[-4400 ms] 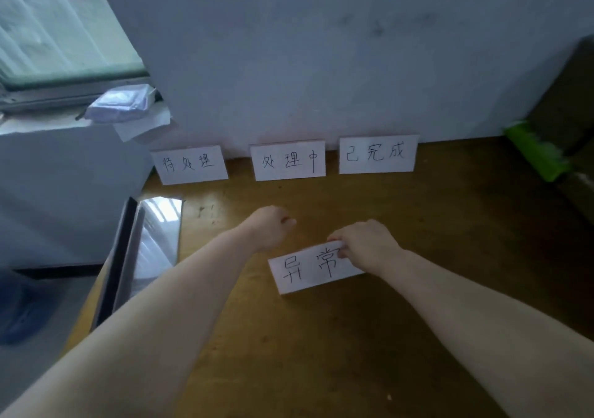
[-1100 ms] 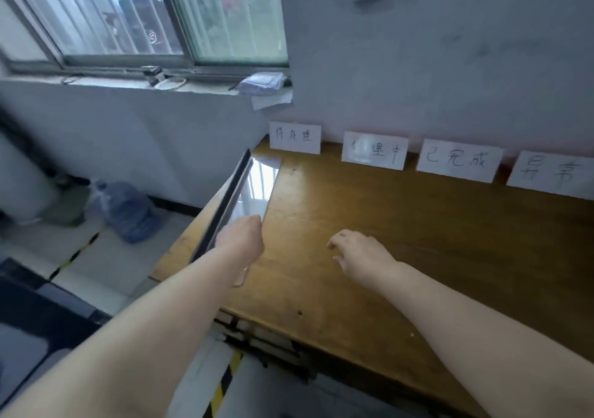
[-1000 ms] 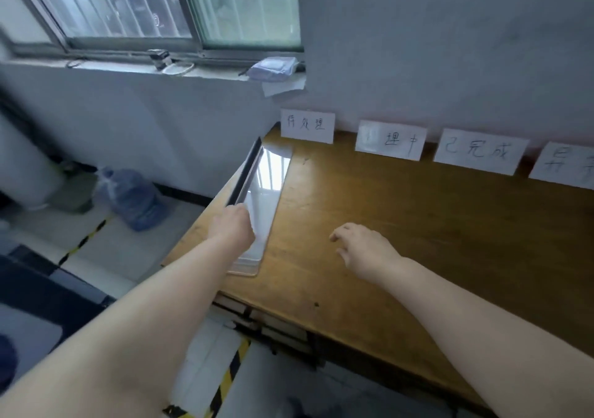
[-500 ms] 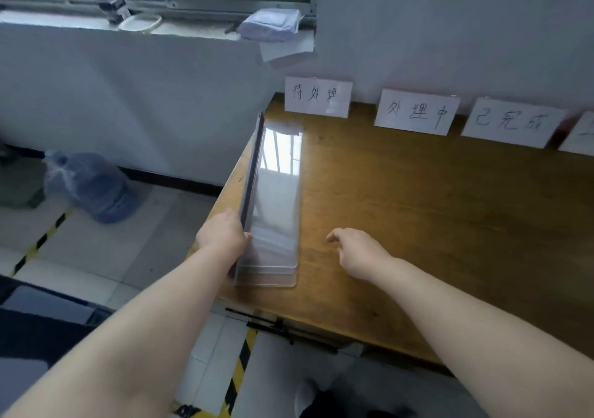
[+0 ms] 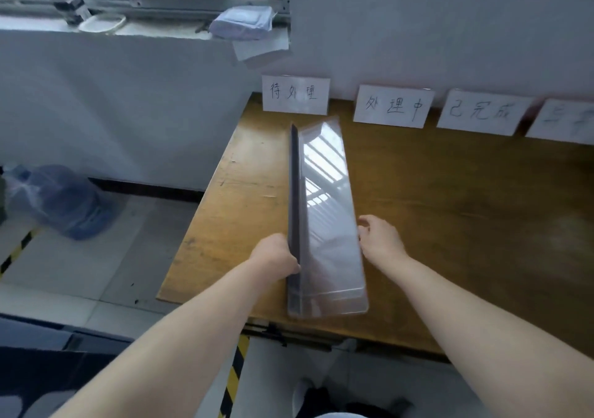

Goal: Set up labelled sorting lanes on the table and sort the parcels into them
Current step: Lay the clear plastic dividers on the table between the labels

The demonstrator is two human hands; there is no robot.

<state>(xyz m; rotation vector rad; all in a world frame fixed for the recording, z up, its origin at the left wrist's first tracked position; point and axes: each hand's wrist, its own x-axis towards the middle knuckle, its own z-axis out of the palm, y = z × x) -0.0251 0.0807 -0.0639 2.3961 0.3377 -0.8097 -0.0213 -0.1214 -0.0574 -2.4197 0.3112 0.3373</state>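
Observation:
A long clear plastic divider (image 5: 324,199) with a dark upright wall lies on the wooden table (image 5: 450,208), running from the near edge toward the wall. My left hand (image 5: 275,254) grips its dark upright edge near the front. My right hand (image 5: 379,238) touches its right edge with relaxed fingers. Several handwritten white label cards lean against the back wall: the first label (image 5: 295,94), the second label (image 5: 393,106), the third label (image 5: 480,112) and a blurred fourth label (image 5: 565,121) at the right edge. No parcels show on the table.
A window sill holds a wrapped white packet (image 5: 241,23) with paper under it. A blue water bottle (image 5: 61,200) lies on the tiled floor to the left. Yellow-black floor tape (image 5: 233,372) runs below the table's near edge. A shoe (image 5: 308,398) shows at the bottom.
The divider has slid right from the table's left edge to below the first label. My left hand moved with it; my right hand came onto its right edge.

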